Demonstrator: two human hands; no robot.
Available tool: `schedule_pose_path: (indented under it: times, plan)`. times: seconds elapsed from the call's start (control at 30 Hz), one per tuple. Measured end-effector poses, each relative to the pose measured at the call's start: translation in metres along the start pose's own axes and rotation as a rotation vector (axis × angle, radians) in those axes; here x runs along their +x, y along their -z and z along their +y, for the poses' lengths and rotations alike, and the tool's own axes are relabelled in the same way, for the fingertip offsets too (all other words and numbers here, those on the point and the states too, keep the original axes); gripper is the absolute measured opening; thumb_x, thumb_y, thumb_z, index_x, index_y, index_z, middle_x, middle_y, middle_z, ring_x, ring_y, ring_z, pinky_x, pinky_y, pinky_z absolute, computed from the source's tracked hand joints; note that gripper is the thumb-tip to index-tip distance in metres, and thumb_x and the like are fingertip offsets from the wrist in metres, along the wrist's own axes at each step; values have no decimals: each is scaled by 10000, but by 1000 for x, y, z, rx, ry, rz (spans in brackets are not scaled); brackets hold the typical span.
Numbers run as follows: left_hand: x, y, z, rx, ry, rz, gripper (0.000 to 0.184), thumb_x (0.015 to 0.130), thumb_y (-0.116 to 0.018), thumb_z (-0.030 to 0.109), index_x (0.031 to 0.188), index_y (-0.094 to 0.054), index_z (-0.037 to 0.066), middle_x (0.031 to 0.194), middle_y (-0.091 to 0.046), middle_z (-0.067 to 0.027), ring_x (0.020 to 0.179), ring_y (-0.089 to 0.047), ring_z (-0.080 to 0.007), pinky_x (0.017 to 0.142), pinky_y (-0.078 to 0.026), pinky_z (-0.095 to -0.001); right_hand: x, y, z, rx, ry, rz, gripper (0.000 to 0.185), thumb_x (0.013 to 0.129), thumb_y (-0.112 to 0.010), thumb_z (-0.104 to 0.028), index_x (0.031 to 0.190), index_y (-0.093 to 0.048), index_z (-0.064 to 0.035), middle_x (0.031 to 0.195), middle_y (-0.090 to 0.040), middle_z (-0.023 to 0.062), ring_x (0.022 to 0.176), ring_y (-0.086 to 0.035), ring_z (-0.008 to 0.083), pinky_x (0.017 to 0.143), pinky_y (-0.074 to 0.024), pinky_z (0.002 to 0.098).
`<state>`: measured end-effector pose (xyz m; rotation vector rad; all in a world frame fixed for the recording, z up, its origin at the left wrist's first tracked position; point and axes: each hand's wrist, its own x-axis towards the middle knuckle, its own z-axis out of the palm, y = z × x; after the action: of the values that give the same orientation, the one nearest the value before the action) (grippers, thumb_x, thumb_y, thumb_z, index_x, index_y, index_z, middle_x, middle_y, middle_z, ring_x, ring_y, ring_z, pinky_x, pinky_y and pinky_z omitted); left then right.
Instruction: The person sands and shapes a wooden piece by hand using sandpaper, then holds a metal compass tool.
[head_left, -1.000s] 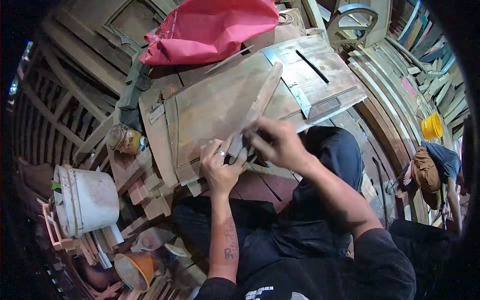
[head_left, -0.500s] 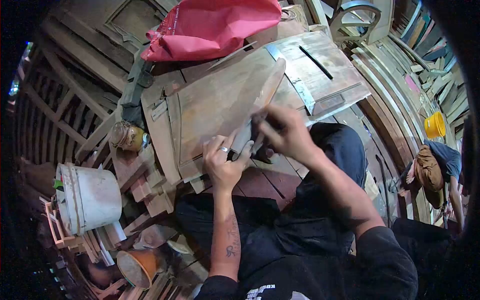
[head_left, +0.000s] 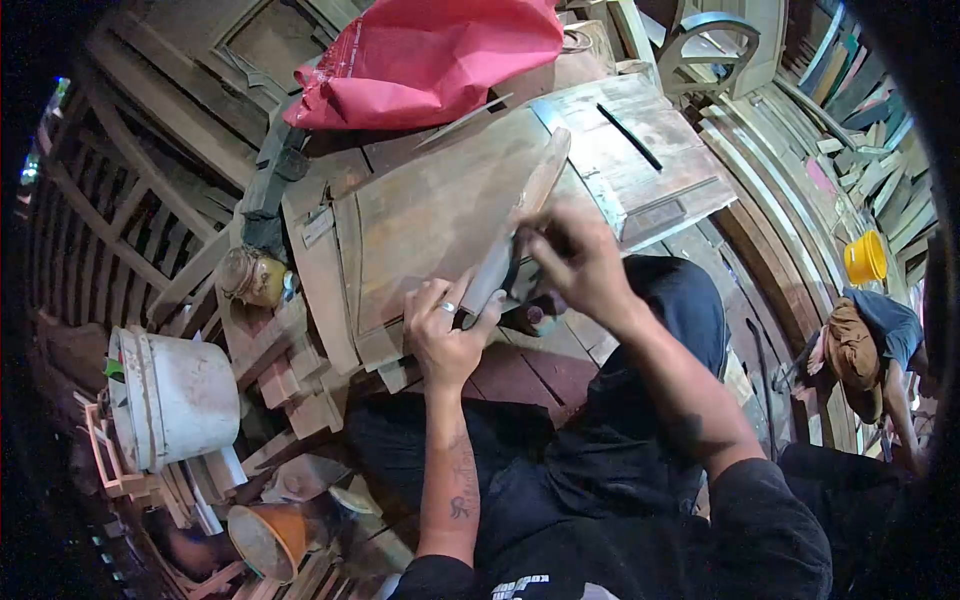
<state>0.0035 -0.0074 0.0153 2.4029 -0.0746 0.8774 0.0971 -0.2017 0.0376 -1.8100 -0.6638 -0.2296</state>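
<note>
A long, slightly curved piece of wood [head_left: 541, 183] leans up and away from me over a flat wooden panel [head_left: 430, 215]. My left hand [head_left: 445, 325] is closed around its near end, a ring on one finger. My right hand [head_left: 578, 260] is closed at the piece's right side, pinching a dark folded sheet [head_left: 516, 265] that looks like sandpaper against its edge. Some of the sheet is hidden by my fingers. Across the panel lie a flat metal strip [head_left: 597, 190] and a thin black stick [head_left: 630, 136].
A red bag [head_left: 430, 65] lies behind the panel. To the left stand a jar [head_left: 255, 277], a white bucket [head_left: 190, 400] and an orange container [head_left: 275, 540], among wood offcuts. A yellow bucket [head_left: 865, 257] and a bent-over person [head_left: 880, 340] are at the right, beside long planks.
My right hand and the dark sheet have shifted slightly down along the wood's edge. The left hand keeps its hold. The whole view has moved a little.
</note>
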Motion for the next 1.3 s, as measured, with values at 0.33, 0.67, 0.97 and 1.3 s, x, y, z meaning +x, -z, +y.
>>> schedule_pose_path:
  times: [0.33, 0.67, 0.97, 1.3]
  plan:
    - [-3, 1, -3, -4, -19, -26, 395, 799, -882, 198, 1146, -801, 28, 852, -671, -97, 800, -634, -298, 790, -477, -424, -6, -5, -5, 31, 23, -37, 148, 958, -719, -81, 1084, -709, -5, 867, -731, 217, 811, -758, 380, 718, -588, 409]
    - [-1, 2, -1, 11, -10, -27, 400, 805, -857, 194, 1165, -799, 30, 870, -674, -103, 818, -636, -293, 802, -481, -421, -6, -5, -2, 24, 94, -69, 172, 982, -706, -18, 1150, -705, 18, 836, -743, 93, 686, -714, 126, 621, -556, 307]
    - [-1, 2, 0, 4, -12, -21, 400, 789, -867, 220, 1139, -802, 37, 846, -661, -81, 813, -633, -289, 797, -473, -427, -1, -9, 4, 26, 26, -21, 155, 980, -716, -44, 1124, -721, 12, 828, -736, 105, 697, -714, 138, 621, -545, 300]
    - [-2, 2, -1, 17, -23, -17, 388, 789, -878, 180, 1140, -807, 31, 859, -676, -89, 812, -636, -289, 800, -484, -414, 3, -2, 3, 106, -100, -27, 180, 939, -723, -69, 1105, -702, -4, 893, -743, 217, 848, -761, 376, 744, -585, 420]
